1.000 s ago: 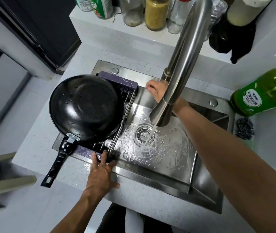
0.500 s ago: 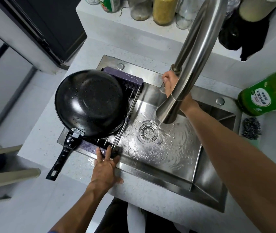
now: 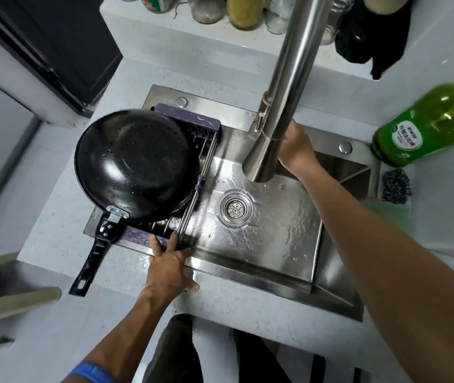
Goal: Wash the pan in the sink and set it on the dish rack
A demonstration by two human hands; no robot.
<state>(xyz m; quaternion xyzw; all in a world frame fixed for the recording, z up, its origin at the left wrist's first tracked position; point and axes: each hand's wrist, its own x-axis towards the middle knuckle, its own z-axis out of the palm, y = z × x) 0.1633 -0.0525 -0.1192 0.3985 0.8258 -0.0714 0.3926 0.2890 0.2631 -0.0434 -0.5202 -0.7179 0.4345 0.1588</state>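
Resting flat, left hand [image 3: 171, 262] fingers [image 3: 162, 244] straight on rack [image 3: 192, 120] near edge, gripping nothing. Right hand [image 3: 296, 149] behind tap [image 3: 281, 106], fingers hidden (grip cannot tell). Pan [image 3: 137, 164] upside down on rack over sink [image 3: 261, 244] left side, wet, handle overhanging counter. Judgement: task nearly finished; steady rack, check pan sits stable, confirm tap fully off.
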